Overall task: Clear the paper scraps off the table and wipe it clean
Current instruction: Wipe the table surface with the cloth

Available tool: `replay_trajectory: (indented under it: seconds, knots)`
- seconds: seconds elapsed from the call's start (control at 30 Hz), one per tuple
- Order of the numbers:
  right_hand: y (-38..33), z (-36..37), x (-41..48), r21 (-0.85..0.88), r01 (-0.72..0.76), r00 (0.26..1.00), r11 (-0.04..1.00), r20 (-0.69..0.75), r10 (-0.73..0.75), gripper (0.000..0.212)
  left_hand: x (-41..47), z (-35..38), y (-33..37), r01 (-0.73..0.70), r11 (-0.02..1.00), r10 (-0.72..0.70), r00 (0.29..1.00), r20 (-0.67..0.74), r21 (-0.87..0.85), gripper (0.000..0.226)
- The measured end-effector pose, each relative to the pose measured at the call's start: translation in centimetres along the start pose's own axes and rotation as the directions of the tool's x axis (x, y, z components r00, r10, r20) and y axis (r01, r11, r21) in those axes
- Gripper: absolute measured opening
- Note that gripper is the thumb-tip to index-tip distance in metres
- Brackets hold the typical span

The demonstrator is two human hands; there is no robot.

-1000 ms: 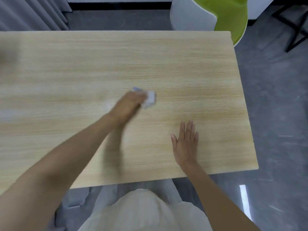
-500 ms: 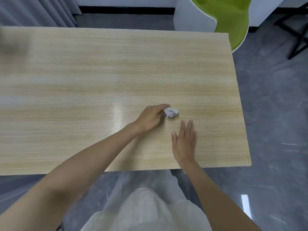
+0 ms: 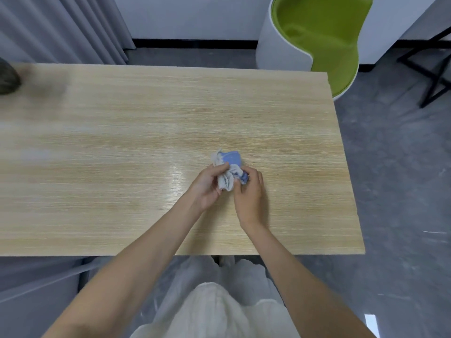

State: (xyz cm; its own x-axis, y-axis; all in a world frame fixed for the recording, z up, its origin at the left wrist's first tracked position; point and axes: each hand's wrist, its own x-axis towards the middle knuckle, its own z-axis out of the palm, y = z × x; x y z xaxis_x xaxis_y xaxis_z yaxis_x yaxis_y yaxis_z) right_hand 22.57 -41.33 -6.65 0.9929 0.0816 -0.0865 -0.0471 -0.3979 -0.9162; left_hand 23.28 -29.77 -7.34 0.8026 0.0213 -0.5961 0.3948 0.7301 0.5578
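While both hands meet just right of the frame's centre, I see the cloth [image 3: 228, 173] bunched between them, a crumpled white and blue wad lifted slightly off or resting on the worktop [image 3: 122, 142]; I cannot tell which. My left hand [image 3: 207, 186] has its fingers [image 3: 219, 170] curled onto the wad's left side, and my right hand [image 3: 249, 191] has its fingers [image 3: 246, 174] closed on the right side, so both are clamped on the same bundle. No paper scraps show anywhere on the wood, so I judge the clearing done and the wiping under way or near its end. A pale sheen runs across the surface left of the hands, perhaps damp, perhaps only light.

What worries me is the regrip. With two hands pulling at one small wad, either could let go early and drop it, or anything caught in the folds could fall back onto the wiped surface. I cannot see inside the folds to know. A blurred dark object [image 3: 7, 79] sits at the far left edge, upper left of the frame, and a long sweep that way could knock it. The green chair [image 3: 324, 45] in the upper right stands well clear of the worktop's corner.
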Motion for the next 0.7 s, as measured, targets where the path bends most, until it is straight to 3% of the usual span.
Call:
replay_trajectory:
  seconds: [0.1,0.23,0.3,0.4,0.47,0.57,0.63,0.7]
  knots:
    - [0.6,0.1,0.1,-0.077,0.080,0.997,0.994,-0.003,-0.080,0.027,-0.4,-0.2,-0.5,0.008,0.999,-0.007,0.999,-0.040,0.032,0.014]
    - [1.1,-0.2,-0.1,-0.254,0.208,0.974,0.944,-0.035,-0.224,0.019,-0.8,-0.4,-0.6,0.018,0.999,-0.016,0.999,-0.031,0.045,0.023]
    - [1.1,-0.3,-0.3,-0.354,0.347,0.931,0.868,0.020,-0.364,0.019,-1.2,-0.1,-0.2,0.042,0.994,-0.047,0.998,-0.052,-0.103,0.032]
    - [1.5,-0.3,-0.5,-0.443,0.490,0.865,0.751,0.137,-0.483,0.025,-1.2,-0.2,0.3,0.061,0.960,-0.071,0.997,-0.026,-0.272,0.024]
    - [2.0,-0.3,-0.8,-0.474,0.537,0.836,0.697,0.188,-0.516,0.025,-1.3,-0.4,0.4,0.095,0.979,-0.102,0.994,-0.031,-0.179,0.022]
    - [2.2,-0.5,-1.5,-0.456,0.584,0.808,0.671,0.246,-0.535,0.027,-1.3,-1.1,0.7,0.141,0.983,-0.124,0.982,-0.144,0.113,0.017]
    - [2.2,-1.0,-1.9,-0.477,0.535,0.843,0.697,0.243,-0.480,0.031,-0.5,-2.4,2.2,0.080,0.966,-0.010,0.962,-0.273,0.247,0.032]
    - [2.4,-1.5,-1.7,-0.531,0.452,0.891,0.716,0.248,-0.379,0.036,1.1,-4.1,4.5,-0.028,0.856,0.238,0.908,-0.345,0.517,0.046]
